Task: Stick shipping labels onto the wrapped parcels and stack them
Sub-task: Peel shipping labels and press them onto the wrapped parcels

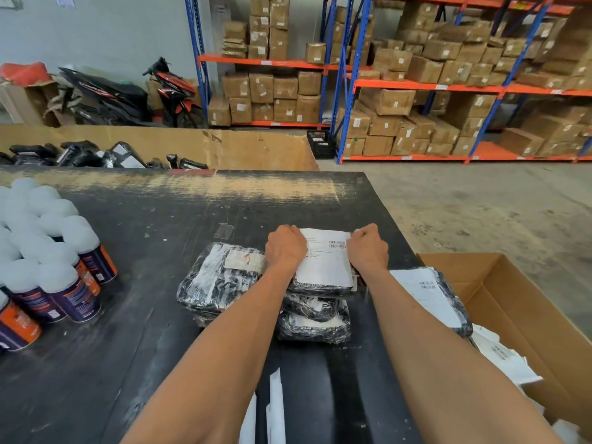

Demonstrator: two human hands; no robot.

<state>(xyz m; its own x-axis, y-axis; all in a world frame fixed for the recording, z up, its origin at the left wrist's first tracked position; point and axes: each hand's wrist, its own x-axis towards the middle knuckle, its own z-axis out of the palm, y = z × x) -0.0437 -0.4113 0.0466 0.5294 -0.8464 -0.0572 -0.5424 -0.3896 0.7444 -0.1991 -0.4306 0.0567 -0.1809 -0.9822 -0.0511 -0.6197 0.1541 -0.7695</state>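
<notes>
A white shipping label (325, 257) lies on the top black wrapped parcel (323, 288) of a small stack on the black table (144, 238). My left hand (285, 248) holds the label's far left corner with curled fingers. My right hand (368, 248) holds its far right corner the same way. More wrapped parcels (315, 325) sit under the top one. Another pile of wrapped parcels (221, 277) stands just to the left. A labelled parcel (432, 299) lies at the table's right edge.
Spray cans with white caps (48, 261) crowd the table's left side. An open cardboard box (519, 315) with loose paper stands to the right. A big carton (224, 145) behind the table holds black parcels. White backing strips (275, 408) lie near the front edge.
</notes>
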